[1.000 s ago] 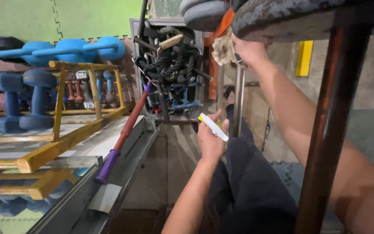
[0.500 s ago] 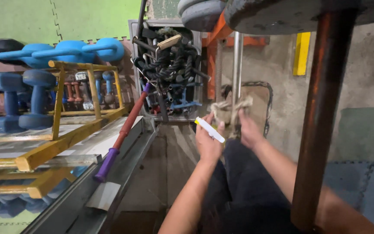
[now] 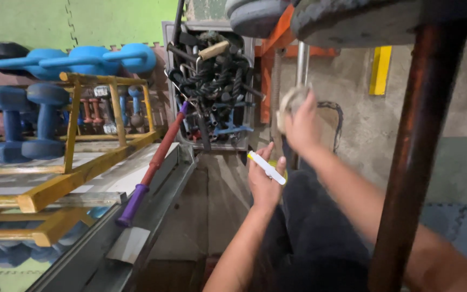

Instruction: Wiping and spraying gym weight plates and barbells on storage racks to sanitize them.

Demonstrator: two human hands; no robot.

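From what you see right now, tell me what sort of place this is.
Most likely a gym's equipment storage corner. Blue dumbbells stand on a yellow metal rack, a grey bin is crammed with cable handles and ropes, and weight plates hang overhead.

Green padded wall [image 3: 109, 21], grey concrete floor [image 3: 352, 108] — yellow dumbbell rack [image 3: 77, 178] alongside.

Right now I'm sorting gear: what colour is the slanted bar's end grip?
Purple, in the head view.

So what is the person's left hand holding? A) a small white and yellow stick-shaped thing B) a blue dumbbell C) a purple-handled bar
A: the left hand grips a small white and yellow stick-shaped thing; the blue dumbbells sit on the yellow rack.
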